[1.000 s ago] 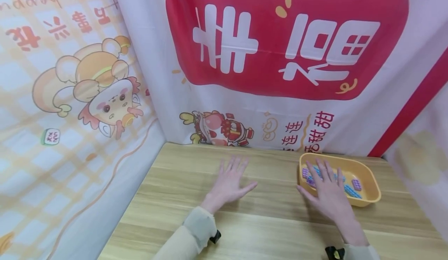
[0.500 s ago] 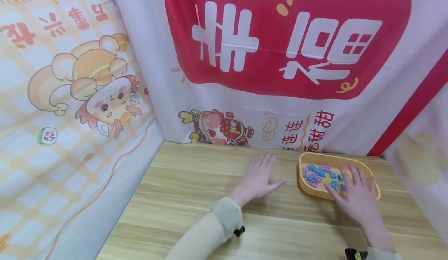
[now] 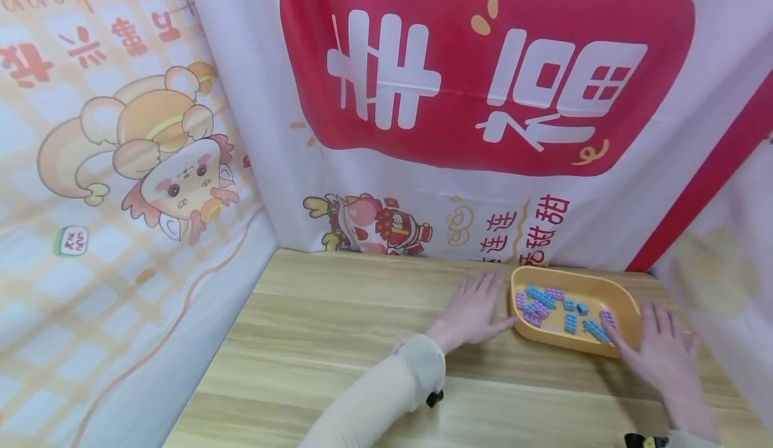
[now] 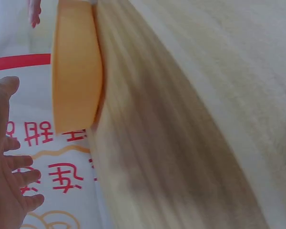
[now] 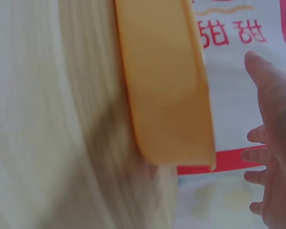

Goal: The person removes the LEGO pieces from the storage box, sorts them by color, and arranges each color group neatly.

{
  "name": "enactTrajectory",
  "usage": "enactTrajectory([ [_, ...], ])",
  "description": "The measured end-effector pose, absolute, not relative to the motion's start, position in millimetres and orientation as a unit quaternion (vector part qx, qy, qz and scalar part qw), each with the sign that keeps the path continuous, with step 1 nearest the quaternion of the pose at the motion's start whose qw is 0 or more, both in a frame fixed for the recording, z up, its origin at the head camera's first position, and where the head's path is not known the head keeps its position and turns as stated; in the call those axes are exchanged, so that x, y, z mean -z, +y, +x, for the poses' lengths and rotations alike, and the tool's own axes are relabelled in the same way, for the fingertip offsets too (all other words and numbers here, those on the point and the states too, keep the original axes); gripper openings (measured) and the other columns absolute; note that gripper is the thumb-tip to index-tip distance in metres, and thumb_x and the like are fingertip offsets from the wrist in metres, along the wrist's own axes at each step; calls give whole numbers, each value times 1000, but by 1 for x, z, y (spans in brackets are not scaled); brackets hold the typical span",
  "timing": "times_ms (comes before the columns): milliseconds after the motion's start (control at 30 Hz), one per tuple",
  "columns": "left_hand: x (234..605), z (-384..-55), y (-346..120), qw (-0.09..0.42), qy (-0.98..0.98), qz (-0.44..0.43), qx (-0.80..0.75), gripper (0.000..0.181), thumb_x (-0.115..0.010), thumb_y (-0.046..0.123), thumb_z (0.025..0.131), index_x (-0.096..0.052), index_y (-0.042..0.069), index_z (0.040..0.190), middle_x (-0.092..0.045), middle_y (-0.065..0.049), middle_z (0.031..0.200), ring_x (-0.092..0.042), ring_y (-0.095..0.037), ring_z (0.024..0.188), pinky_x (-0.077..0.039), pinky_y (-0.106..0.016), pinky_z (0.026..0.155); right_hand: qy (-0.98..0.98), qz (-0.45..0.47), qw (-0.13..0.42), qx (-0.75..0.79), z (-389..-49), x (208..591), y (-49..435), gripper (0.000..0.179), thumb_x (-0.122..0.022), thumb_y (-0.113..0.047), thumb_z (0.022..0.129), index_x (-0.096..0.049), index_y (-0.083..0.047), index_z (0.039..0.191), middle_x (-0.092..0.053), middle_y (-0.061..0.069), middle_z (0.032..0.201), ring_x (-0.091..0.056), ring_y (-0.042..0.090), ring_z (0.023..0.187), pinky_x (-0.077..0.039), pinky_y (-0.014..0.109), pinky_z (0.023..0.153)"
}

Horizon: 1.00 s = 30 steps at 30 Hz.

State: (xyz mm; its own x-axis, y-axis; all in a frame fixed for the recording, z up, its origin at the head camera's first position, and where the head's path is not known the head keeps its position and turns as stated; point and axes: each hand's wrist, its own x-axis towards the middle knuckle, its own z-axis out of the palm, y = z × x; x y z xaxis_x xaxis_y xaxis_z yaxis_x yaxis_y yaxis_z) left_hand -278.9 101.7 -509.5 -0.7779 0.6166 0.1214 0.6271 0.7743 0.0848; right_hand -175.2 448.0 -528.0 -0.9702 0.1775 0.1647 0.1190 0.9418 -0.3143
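Orange tray (image 3: 555, 341) w/ small blue & purple bricks (image 3: 570, 322) sits on wood table (image 3: 338, 314), approx. 4 o'clock in head view. L hand (image 3: 474, 310) is at tray's 9, R hand (image 3: 664, 353) at its 4; both spread wide, fingers straight, gripping nothing. R thumb covers a bit of rim; thumb contact w/ tray: can't tell on either side. Bricks at tray's 9 too jumbled to count. Wrist cams: tray cut off at 12, insides n/a; L hand cropped approx. 8, R hand approx. 4.

Two hands (image 3: 474, 312) (image 3: 663, 353), one tray (image 3: 604, 291), at least nine blocks (image 3: 570, 324), one table (image 3: 338, 320)
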Motion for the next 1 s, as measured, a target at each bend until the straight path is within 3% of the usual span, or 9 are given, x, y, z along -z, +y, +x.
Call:
enactTrajectory([
  [200, 519, -281, 108, 35, -944, -312, 98, 83, -46, 68, 111, -31, 16, 174, -37, -7, 180, -38, -27, 167, -30, -51, 139, -981, -90, 69, -160, -172, 536, 458, 108, -40, -69, 111, 1, 12, 170, -3, 49, 170, -5, 74, 156, 4, 98, 115],
  [333, 525, -282, 112, 21, -948, -297, 115, 79, -46, 64, 112, -33, 16, 173, -38, -9, 179, -39, -29, 166, -33, -53, 138, -981, -93, 71, -154, -170, 543, 459, 108, -43, -69, 110, -6, 14, 169, -13, 49, 169, -13, 75, 152, -1, 97, 115],
  [633, 534, -282, 119, 3, -951, -288, 109, 79, -41, 67, 113, -30, 19, 175, -36, -3, 181, -37, -25, 167, -33, -52, 138, -984, -91, 70, -138, -166, 556, 468, 106, -46, -67, 110, -16, 17, 166, -23, 50, 163, -20, 75, 147, -8, 97, 114],
  [1000, 533, -281, 125, -19, -946, -296, 134, 87, -41, 72, 110, -26, 17, 176, -30, -6, 183, -33, -27, 169, -30, -54, 140, -984, -85, 64, -142, -174, 557, 461, 107, -46, -67, 110, -15, 18, 166, -26, 51, 161, -24, 74, 144, -16, 95, 114],
])
